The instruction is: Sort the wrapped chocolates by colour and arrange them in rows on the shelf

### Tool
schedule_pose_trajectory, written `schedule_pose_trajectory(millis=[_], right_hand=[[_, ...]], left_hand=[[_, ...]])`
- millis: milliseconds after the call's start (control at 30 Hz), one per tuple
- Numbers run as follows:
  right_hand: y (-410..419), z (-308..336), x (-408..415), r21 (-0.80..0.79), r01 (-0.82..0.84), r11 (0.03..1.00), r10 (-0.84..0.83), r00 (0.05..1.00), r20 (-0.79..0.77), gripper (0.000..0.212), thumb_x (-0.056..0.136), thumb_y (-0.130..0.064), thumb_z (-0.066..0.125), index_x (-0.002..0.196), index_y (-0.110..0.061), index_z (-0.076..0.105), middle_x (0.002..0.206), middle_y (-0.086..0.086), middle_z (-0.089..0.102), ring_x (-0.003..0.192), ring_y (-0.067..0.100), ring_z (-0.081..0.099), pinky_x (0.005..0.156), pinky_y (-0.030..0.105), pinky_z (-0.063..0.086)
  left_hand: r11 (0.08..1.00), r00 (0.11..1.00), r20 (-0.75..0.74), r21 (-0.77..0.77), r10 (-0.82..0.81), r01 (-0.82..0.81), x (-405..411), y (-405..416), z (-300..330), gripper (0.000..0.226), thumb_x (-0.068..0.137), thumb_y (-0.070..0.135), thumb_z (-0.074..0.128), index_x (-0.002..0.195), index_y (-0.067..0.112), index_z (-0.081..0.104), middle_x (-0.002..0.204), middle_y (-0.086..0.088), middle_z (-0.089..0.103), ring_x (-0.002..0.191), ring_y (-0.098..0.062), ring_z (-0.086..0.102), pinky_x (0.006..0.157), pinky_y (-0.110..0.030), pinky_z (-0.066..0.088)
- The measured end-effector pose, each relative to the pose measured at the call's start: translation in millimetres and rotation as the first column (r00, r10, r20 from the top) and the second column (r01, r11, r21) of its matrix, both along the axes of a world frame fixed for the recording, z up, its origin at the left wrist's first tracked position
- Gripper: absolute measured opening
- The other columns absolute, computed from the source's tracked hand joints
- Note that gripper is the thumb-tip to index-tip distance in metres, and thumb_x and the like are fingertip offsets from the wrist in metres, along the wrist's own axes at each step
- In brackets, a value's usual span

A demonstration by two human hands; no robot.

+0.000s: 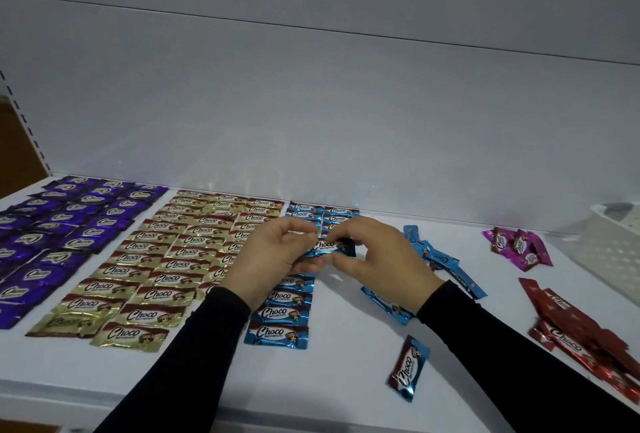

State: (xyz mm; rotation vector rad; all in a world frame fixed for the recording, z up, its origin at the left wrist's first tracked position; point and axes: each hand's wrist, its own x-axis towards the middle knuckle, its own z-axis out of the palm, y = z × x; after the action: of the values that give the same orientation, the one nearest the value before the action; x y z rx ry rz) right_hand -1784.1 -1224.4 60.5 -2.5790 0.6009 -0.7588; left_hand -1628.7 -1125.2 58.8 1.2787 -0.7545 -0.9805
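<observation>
Chocolates in crinkled foil lie flat on our smooth white shelf (329,380). Nearest, at 5 o'clock, one loose blue chocolate (408,367) points toward 1 o'clock. At centre our left hand (273,256) and right hand (377,256) each pinch an end of a blue-wrapped chocolate (329,246), long axis 9-to-3. Beyond, purple rows (55,235) at 10, gold rows (166,259), blue rows (282,315); red pile (581,332) at 4, magenta pile (516,248) at 2.

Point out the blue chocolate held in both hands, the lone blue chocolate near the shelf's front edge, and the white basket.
held blue chocolate (327,246): head view, on its white label.
lone blue chocolate (408,367): head view, on its middle.
white basket (611,245): head view, on its perforated wall.
</observation>
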Motion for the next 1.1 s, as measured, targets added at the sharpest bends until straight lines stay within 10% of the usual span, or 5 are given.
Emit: schedule_pose_trajectory(millis=[200,367,567,1100], right_hand=[[-1,4,-6,0.029,0.075,0.997,-0.074,0.997,-0.023,0.017,0.089,-0.032,0.070,0.105,-0.028,0.067,0.099,-0.017,0.063,0.093,0.001,0.053,0.081,0.013,0.040],[-13,-7,-12,0.093,0.194,0.976,-0.186,0.978,-0.096,0.017,0.089,-0.031,0.070,0.104,-0.026,0.065,0.106,-0.010,0.065,0.094,0.008,0.057,0.077,0.018,0.043],[-17,-15,-12,0.101,0.202,0.974,-0.185,0.970,-0.161,0.017,0.089,-0.028,0.068,0.103,-0.019,0.067,0.101,-0.003,0.068,0.093,0.015,0.060,0.085,0.032,0.049],[-15,-20,-20,-0.093,0.004,0.996,-0.041,0.919,-0.392,0.036,0.102,-0.030,0.043,0.127,-0.015,0.064,0.129,0.001,0.055,0.120,0.019,0.048,0.104,0.035,0.038]], left_hand=[[0.991,0.885,0.448,-0.018,0.128,-0.134,0,3,-3,0.013,0.098,0.019,0.061,0.106,0.025,0.070,0.091,0.006,0.074,0.086,-0.010,0.071,0.074,-0.027,0.060],[0.999,0.430,0.903,0.021,-0.007,-0.030,-10,39,3,0.039,0.098,0.044,0.053,0.133,0.031,0.060,0.123,0.026,0.055,0.112,0.007,0.049,0.099,-0.022,0.043],[0.946,0.040,0.960,0.265,-0.276,0.185,-53,73,-21,0.081,0.094,0.073,0.030,0.157,0.022,0.026,0.165,0.005,0.019,0.149,-0.008,0.010,0.115,-0.017,0.004],[0.889,-0.046,0.900,0.435,-0.433,0.144,-87,84,-36,0.091,0.093,0.075,0.024,0.160,0.018,0.003,0.168,0.003,-0.006,0.152,-0.010,-0.008,0.114,-0.022,-0.010]])
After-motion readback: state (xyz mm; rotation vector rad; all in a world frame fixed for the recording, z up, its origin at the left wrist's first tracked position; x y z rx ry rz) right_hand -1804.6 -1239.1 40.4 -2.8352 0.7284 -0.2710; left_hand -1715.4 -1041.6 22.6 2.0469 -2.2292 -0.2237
